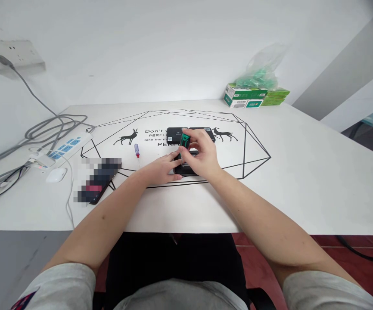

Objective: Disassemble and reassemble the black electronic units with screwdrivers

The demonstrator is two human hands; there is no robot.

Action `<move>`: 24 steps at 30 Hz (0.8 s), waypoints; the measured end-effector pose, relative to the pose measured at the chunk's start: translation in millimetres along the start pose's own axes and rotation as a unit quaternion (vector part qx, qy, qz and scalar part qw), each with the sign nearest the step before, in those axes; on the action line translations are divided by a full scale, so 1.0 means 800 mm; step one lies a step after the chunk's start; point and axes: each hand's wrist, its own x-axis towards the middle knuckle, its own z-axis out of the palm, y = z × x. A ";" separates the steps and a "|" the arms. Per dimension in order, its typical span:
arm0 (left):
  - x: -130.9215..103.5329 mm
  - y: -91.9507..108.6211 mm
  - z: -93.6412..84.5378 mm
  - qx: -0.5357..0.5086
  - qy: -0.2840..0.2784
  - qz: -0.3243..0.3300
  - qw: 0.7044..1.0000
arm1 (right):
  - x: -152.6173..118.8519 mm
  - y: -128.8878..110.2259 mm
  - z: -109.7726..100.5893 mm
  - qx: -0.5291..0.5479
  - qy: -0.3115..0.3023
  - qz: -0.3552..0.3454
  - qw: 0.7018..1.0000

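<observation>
My right hand (pixel 202 153) is closed around the green and black handle of a screwdriver (pixel 184 140). The screwdriver stands nearly upright, its shaft pointing down at a flat black device (pixel 191 169). My left hand (pixel 162 168) grips the left side of that device, thumb at the near edge and fingers by the screwdriver shaft. What lies under the tip is too small to make out. Just beyond my hands sit a black rectangular piece with a small label (pixel 174 134) and a second black piece (pixel 207 131), partly covered by my right hand.
A small screwdriver with a purple handle (pixel 136 150) lies to the left. Nearby are a phone (pixel 104 178), a white earphone case (pixel 56 175), a power strip (pixel 68 148) and coiled grey cables (pixel 57 125). Green and white boxes (pixel 246 95) carry a plastic bag (pixel 259 77) at the back.
</observation>
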 end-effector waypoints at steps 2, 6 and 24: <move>0.000 0.001 -0.001 -0.002 0.001 0.000 1.000 | 0.000 0.000 0.000 -0.002 0.002 -0.003 1.000; 0.000 0.003 -0.003 -0.003 -0.003 -0.008 1.000 | 0.000 0.000 0.000 0.006 0.004 -0.005 1.000; 0.002 -0.008 0.005 0.005 0.012 0.003 1.000 | 0.003 -0.001 -0.004 0.006 0.015 0.017 1.000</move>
